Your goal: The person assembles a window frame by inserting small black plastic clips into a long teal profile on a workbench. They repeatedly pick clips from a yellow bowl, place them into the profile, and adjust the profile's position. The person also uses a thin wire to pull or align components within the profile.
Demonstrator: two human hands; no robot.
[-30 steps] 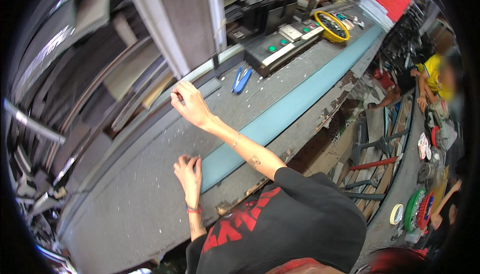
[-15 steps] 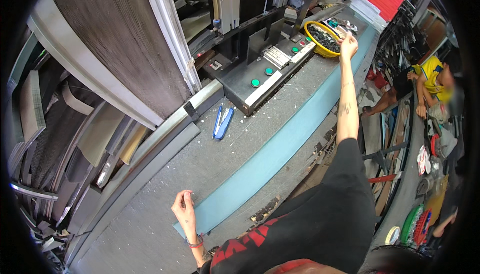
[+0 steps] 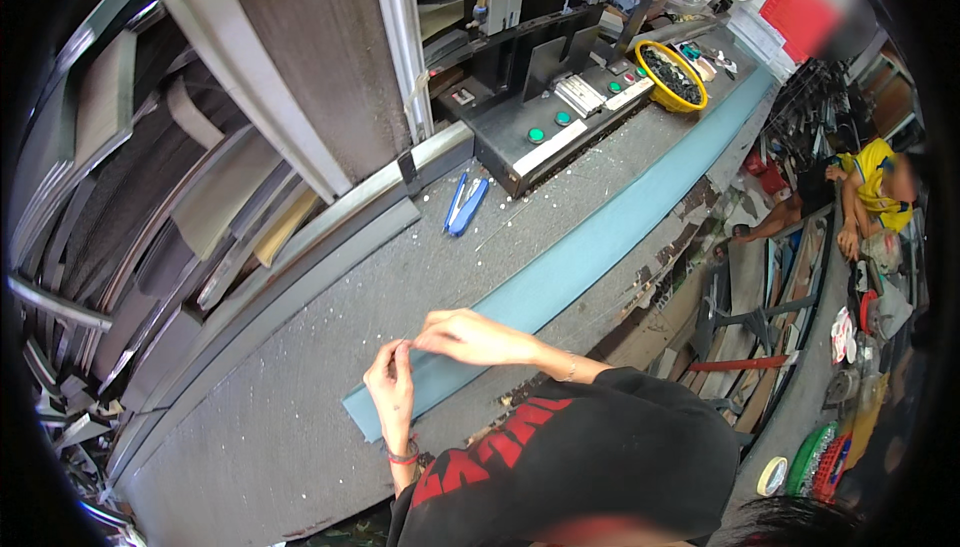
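Note:
Fingertips meet over the near end of a long pale blue strip (image 3: 570, 277), which lies along the grey workbench. My left hand (image 3: 389, 379) is closed in a pinch, a red band round its wrist. Coming in from the right, my right hand (image 3: 465, 335) is closed too, its fingertips against those of the left. Whatever they hold between them is too small or hidden to make out. A blue stapler (image 3: 466, 207) lies on the bench beyond my hands. Farther off stands a yellow basket (image 3: 688, 102) full of small dark pieces.
A black machine base with green buttons (image 3: 536, 135) borders the bench's far side. Curved panels and strips (image 3: 215, 182) are stacked at the left. On the right, a person in a yellow shirt (image 3: 872, 179) sits beyond the bench. A tape roll (image 3: 772, 475) lies lower right.
My right hand has come back from the yellow basket to meet my left hand over the strip's near end. The view has shifted, so the bench things appear farther right.

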